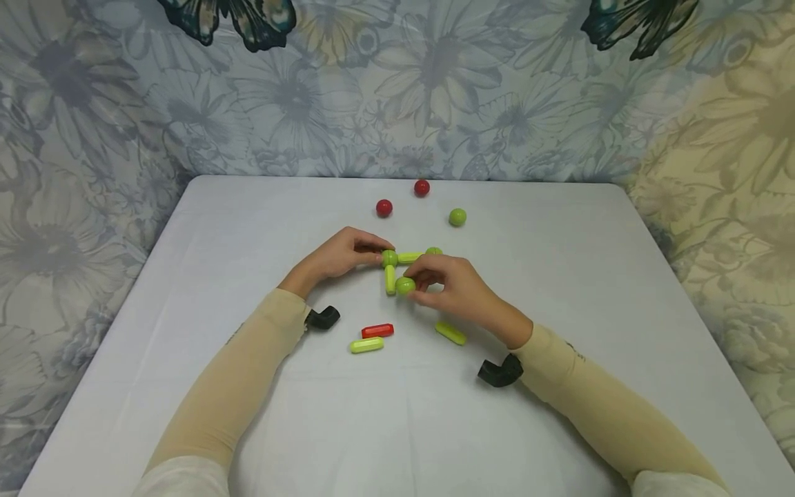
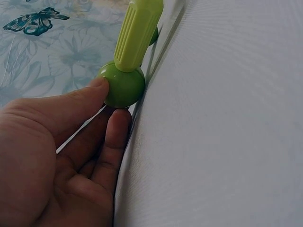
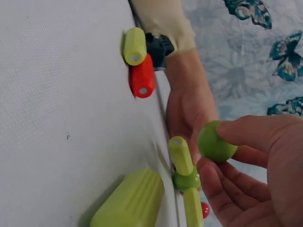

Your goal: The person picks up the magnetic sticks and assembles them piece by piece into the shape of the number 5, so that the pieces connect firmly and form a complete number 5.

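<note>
My left hand (image 1: pixel 340 255) pinches a green ball (image 1: pixel 389 258) between thumb and fingers. From that ball one yellow-green magnetic rod (image 1: pixel 390 280) points toward me, and a second yellow-green rod (image 1: pixel 408 258) runs right to another green ball (image 1: pixel 434 250), partly covered by my right hand. In my right hand (image 1: pixel 459 288), thumb and fingertips grip a separate green ball (image 1: pixel 406 286), close beside the free end of the near rod. The right wrist view shows this held ball (image 3: pixel 213 144) and a pale metal tip on the rod (image 3: pixel 180 153) near it.
Two red balls (image 1: pixel 384 208) and a loose green ball (image 1: pixel 457 217) lie farther back on the white table (image 1: pixel 546 241). Nearer me are a red rod (image 1: pixel 377 330), a yellow-green rod (image 1: pixel 367 345) beside it, and another yellow-green rod (image 1: pixel 450 333) below my right hand.
</note>
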The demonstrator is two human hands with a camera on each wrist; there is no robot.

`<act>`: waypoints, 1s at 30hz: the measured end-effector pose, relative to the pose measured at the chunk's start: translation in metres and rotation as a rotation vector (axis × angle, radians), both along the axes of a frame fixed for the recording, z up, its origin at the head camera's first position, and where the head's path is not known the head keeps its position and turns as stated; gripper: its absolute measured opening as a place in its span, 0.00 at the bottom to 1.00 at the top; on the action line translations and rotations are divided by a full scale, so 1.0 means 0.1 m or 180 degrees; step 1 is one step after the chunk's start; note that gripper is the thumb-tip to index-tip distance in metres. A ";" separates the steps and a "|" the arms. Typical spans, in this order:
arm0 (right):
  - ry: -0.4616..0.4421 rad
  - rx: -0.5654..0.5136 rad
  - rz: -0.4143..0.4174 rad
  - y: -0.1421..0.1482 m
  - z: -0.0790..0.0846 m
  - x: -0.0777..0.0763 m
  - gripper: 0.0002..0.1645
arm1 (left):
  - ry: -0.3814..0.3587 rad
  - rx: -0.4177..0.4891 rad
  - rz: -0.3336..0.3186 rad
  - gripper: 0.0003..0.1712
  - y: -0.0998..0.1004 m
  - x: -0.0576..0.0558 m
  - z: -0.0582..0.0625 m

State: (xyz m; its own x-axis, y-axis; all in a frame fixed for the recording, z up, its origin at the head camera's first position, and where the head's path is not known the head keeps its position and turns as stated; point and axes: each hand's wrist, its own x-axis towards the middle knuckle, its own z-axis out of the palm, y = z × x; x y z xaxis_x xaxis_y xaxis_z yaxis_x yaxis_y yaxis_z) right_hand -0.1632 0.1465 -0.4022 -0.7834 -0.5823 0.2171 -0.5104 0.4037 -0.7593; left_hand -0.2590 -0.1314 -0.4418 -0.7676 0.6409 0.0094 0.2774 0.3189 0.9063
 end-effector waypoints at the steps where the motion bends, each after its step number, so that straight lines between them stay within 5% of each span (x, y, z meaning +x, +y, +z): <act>1: -0.0020 0.0040 0.0003 0.00 -0.01 0.01 0.17 | 0.0005 0.0003 -0.0003 0.16 0.00 0.00 0.00; 14: -0.0294 0.0518 0.0121 -0.04 -0.11 0.00 0.14 | -0.0005 0.0037 -0.0001 0.16 0.00 0.01 0.01; 30: 0.0314 0.0720 0.0112 -0.16 -0.18 0.07 0.15 | -0.0041 0.0017 0.0012 0.16 0.00 0.00 0.01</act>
State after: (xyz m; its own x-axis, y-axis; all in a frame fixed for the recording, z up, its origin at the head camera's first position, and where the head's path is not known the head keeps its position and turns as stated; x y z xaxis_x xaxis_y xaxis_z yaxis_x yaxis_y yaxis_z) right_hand -0.1567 0.1302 -0.4206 -0.7433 -0.6514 0.1525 -0.5944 0.5384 -0.5974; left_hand -0.2591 -0.1317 -0.4410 -0.7700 0.6380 0.0029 0.2645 0.3151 0.9115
